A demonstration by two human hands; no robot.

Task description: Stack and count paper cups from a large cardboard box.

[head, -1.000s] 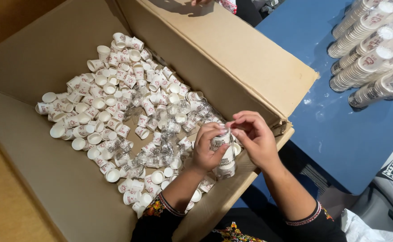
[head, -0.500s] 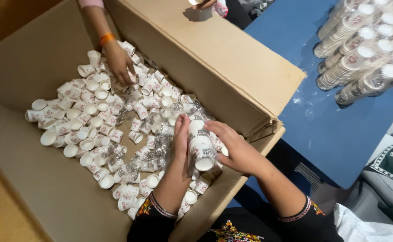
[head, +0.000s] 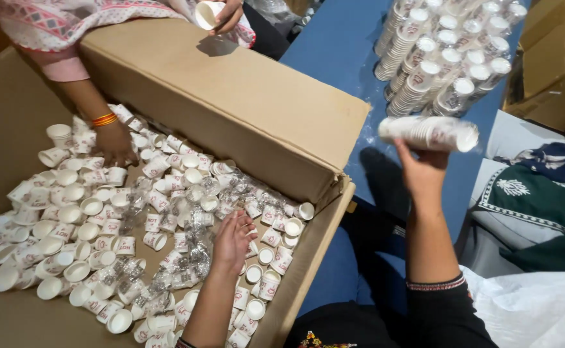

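Observation:
A big cardboard box (head: 250,129) holds several loose small white paper cups (head: 82,212) with red print. My left hand (head: 232,240) reaches down into the box, fingers spread over the cups and bits of clear wrap. My right hand (head: 421,169) is raised over the blue table (head: 340,58) and grips a stack of nested cups (head: 429,132), held sideways. Another person's hand (head: 116,143), with orange bangles, picks among cups at the far side of the box. That person's other hand (head: 225,14) holds a single cup above the box flap.
Several long stacks of nested cups (head: 443,58) lie side by side on the blue table at the upper right. Brown cartons (head: 553,51) stand at the far right. A green and white cloth (head: 534,206) and a white plastic bag (head: 534,309) lie at the lower right.
My right hand has lifted the stack of cups out of the box and swung it right, over the blue table. My left hand let go and dropped back among the loose cups.

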